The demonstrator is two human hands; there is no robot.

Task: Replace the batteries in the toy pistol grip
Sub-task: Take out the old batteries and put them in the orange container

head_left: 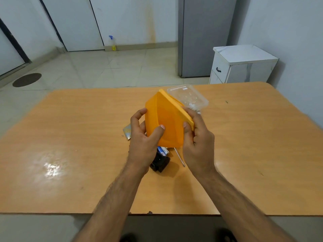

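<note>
An orange plastic container with its lid on is tilted above the table's middle. My left hand grips its left side and bottom, thumb across the near face. My right hand grips the lid's edge on the right. Beneath the hands lies the black toy pistol grip on the table, partly hidden. A blue-and-white battery pack shows just above it. A thin metal screwdriver shaft lies to the right of the grip.
A clear plastic tray stands behind the orange container. A small silvery packet lies left of my left hand. The wooden table ends close to my body. A white cabinet and a grey fridge stand beyond.
</note>
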